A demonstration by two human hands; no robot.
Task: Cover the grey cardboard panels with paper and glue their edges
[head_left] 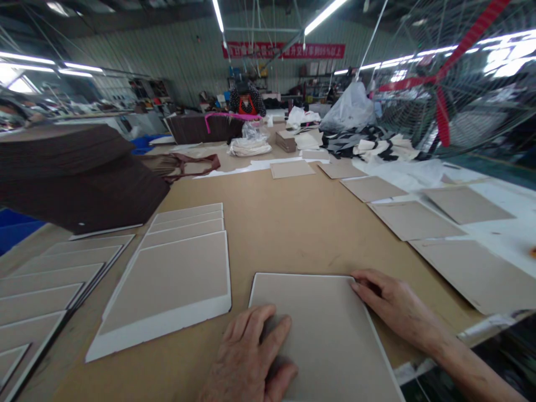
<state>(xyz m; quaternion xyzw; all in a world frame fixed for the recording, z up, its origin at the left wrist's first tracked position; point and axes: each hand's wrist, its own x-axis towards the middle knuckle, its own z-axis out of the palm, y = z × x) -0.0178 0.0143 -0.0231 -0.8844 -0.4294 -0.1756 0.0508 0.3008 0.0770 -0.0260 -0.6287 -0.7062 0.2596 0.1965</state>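
A beige board with a thin white border [318, 324] lies in front of me on the brown tabletop, and a dark edge shows along its far side. My right hand [389, 307] pinches its far right corner between thumb and fingers. Over the board's left side rests my left hand [255, 354], its fingers bent slightly and the thumb apart, gripping nothing. To the left, overlapping boards [180, 279] lie in a row, the nearest with a broad white strip along its front edge.
More white-edged boards [37, 296] overlap at far left, beside a tall stack of dark brown sheets [75, 173]. Plain beige boards [477, 268] lie along the right on white sheeting. Farther back are a clear plastic bag [349, 109], fabric pieces and a large fan [439, 78].
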